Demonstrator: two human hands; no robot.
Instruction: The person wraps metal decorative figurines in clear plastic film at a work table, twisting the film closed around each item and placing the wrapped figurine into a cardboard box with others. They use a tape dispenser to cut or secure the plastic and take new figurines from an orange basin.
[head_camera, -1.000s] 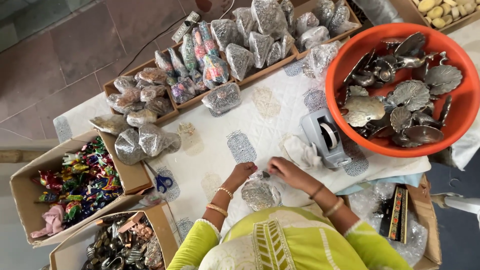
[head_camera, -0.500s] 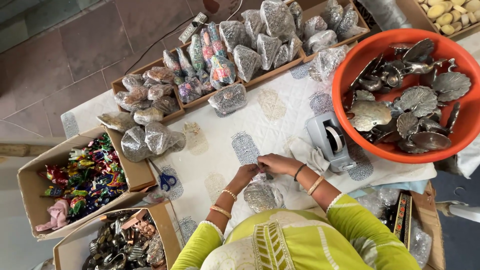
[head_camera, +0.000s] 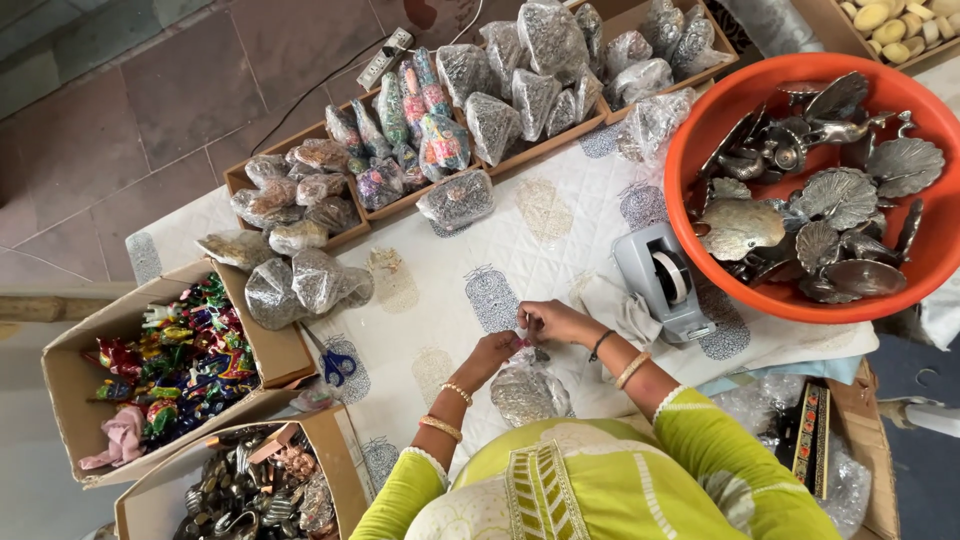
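Observation:
My left hand (head_camera: 493, 354) and my right hand (head_camera: 553, 322) meet over the white patterned cloth (head_camera: 450, 290). Both pinch the top of a clear plastic bag (head_camera: 527, 392) that holds a silvery metal piece and lies just in front of me. A small strip of tape seems to sit between the fingertips, too small to be sure. A grey tape dispenser (head_camera: 664, 281) stands just right of my right hand. Bangles ring both wrists.
An orange tub (head_camera: 925, 266) of silver peacock-shaped pieces sits at the right. Cardboard trays of packed bags (head_camera: 520, 90) line the far edge, with loose bags (head_camera: 300, 285) at the left. Blue scissors (head_camera: 333, 363) lie left of my hands. Boxes of colourful items (head_camera: 175, 365) and metal items (head_camera: 250, 490) stand lower left.
My right hand has drawn in from the right to join the left at the top of the bag. The view has shifted slightly; the bag stays in place.

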